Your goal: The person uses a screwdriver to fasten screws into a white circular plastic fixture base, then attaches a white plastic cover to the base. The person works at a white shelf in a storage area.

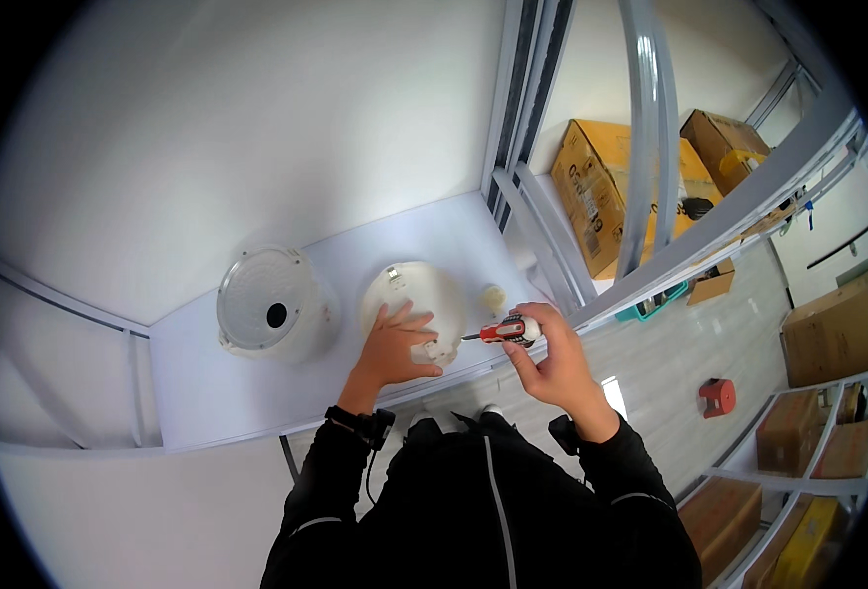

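My right hand (564,365) is closed around the handle of a screwdriver (499,333), red and white with dark parts. Its thin shaft points left, and the tip is at or close to the right rim of a round white plastic cover (432,292); contact I cannot tell. Across the lower part of that cover my left hand (391,351) lies with fingers spread, pressing on it. Small fittings show at the cover's edge. Left of it stands a white bucket-shaped housing (301,332) with a translucent top and a dark round hole. A small pale round piece (493,297) lies right of the cover.
The white worktable (213,402) meets a white wall behind. Grey metal frame bars (552,240) rise along its right side. Beyond them are yellow and brown cartons (591,191), a teal crate (650,306), a red stool (717,398) and shelves of boxes (787,432).
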Tool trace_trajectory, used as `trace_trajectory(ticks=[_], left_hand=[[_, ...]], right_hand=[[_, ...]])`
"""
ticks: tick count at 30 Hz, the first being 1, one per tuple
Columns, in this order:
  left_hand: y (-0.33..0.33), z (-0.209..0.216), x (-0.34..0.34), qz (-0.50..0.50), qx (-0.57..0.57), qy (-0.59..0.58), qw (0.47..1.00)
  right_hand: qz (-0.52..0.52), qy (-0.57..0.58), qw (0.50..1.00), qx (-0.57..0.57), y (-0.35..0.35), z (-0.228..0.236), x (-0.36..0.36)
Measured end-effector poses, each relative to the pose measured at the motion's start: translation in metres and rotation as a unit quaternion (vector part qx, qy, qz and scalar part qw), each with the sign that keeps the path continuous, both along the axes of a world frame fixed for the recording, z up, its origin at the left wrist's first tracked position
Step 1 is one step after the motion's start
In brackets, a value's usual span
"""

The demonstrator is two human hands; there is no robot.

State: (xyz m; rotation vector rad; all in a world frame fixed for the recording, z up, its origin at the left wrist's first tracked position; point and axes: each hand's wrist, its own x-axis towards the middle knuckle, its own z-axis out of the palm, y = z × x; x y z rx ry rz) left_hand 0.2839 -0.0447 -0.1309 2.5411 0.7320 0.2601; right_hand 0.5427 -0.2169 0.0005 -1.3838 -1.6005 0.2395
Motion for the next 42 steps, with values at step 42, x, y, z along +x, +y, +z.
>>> trace_trajectory(ticks=[42], left_hand=[[0.012, -0.029, -0.005, -0.046, 0.038, 0.018, 0.998]], right_hand=[[-0.161, -0.024, 0.981, -0.103, 0.034, -0.037, -0.118]])
